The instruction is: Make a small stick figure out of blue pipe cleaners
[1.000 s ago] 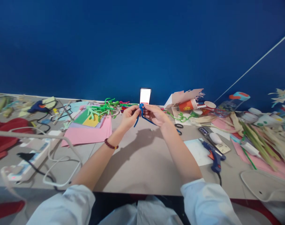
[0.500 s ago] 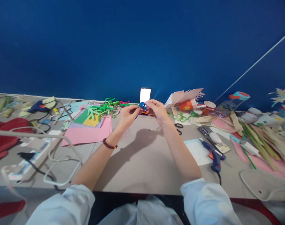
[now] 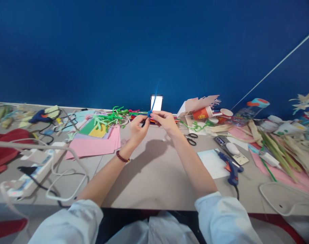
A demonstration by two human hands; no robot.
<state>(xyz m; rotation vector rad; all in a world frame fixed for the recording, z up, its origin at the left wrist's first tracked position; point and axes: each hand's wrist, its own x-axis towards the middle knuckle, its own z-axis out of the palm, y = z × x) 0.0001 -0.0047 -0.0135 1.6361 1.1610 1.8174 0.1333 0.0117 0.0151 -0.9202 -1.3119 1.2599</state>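
A blue pipe cleaner (image 3: 149, 114) is pinched between my left hand (image 3: 138, 127) and my right hand (image 3: 163, 122), above the middle of the table. It has a small knot or loop at the fingertips. One thin end sticks up, blurred, and a short end shows below my left fingers. Both hands hold it close together, and the fingers hide part of the twist. A dark red bead bracelet (image 3: 122, 157) circles my left wrist.
Green pipe cleaners (image 3: 114, 118) lie on stacked coloured paper (image 3: 93, 147) beyond my left hand. Black-handled scissors (image 3: 191, 139) and a blue glue gun (image 3: 232, 168) sit to the right. A power strip (image 3: 35, 173) with cables lies at the left.
The blue pipe cleaner, earlier a compact blue knot between my fingertips, now shows a long end sticking upward. My hands have drawn closer together and the right hand has dropped slightly.
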